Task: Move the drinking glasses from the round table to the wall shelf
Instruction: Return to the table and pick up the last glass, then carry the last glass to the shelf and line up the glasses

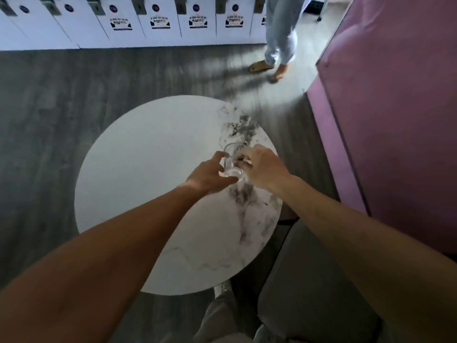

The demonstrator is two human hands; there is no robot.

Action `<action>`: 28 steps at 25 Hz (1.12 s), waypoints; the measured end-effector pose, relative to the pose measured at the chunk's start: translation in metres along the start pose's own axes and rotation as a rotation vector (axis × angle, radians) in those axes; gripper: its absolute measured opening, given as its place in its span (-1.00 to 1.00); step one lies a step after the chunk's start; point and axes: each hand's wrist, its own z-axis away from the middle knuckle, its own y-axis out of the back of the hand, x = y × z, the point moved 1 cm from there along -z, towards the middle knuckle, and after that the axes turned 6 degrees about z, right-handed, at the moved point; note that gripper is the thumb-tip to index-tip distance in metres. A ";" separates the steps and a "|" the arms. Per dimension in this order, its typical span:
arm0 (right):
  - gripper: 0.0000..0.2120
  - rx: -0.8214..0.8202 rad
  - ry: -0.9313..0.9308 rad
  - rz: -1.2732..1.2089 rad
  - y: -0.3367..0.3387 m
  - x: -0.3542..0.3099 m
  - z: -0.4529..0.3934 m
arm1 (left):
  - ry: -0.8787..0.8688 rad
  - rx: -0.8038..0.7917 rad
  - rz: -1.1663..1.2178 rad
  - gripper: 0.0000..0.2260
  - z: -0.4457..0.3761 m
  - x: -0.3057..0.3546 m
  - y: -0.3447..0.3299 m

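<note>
A clear drinking glass [232, 161] stands on the right part of the round white marble table [148, 169]. My left hand [210, 175] wraps it from the left, thumb low near its base and fingers up by the rim. My right hand [263, 169] presses in from the right, its fingers curled against the glass's far side. The picture is blurred, and I cannot tell whether a second glass sits under my right hand. The wall shelf is out of view.
A pink upholstered sofa [395, 120] stands close on the right, with a grey seat [309, 280] below it by the table. Another person's legs [279, 40] are at the back. White lockers [158, 21] line the far wall. Grey wood floor surrounds the table.
</note>
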 end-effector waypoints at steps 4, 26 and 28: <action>-0.80 0.192 -0.064 -0.026 0.065 0.023 0.034 | -0.238 0.022 0.011 -0.38 0.001 0.086 0.000; -0.84 0.880 -1.076 0.023 0.107 0.055 0.746 | -1.355 -0.766 -0.146 -0.49 0.462 0.355 -0.357; -0.83 0.928 -1.214 0.041 0.088 0.032 0.816 | -1.406 -0.879 -0.139 -0.51 0.531 0.352 -0.388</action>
